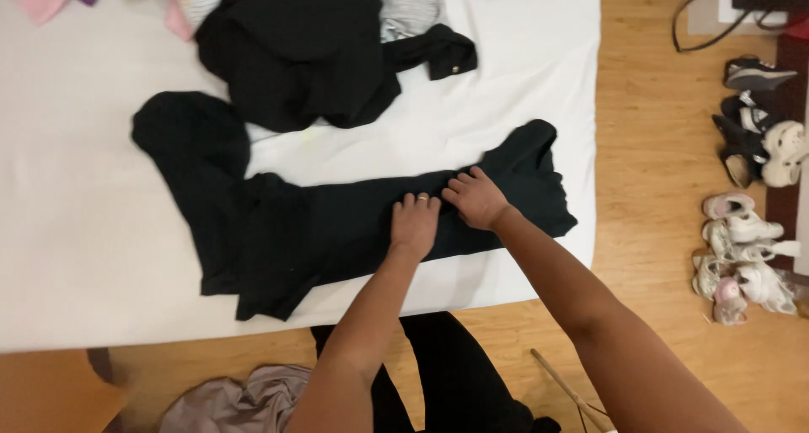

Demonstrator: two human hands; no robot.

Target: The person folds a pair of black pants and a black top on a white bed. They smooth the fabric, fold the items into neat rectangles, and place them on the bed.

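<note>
Black garment [337,222] spread flat on near part of white bed [84,231]. Left hand [415,222], right hand [477,199] side by side, fingers flat, pressing cloth, gripping nothing. Cloth could bunch if hands push unevenly. Black pile [295,45] far.

One view only, from the wearer's head, looking steeply down across the white-sheeted bed [101,256] to its far side. It sits close: both forearms rise from the bottom edge toward mid-frame. The wooden floor [657,147] runs down the right side, with no second view to overlap.
</note>
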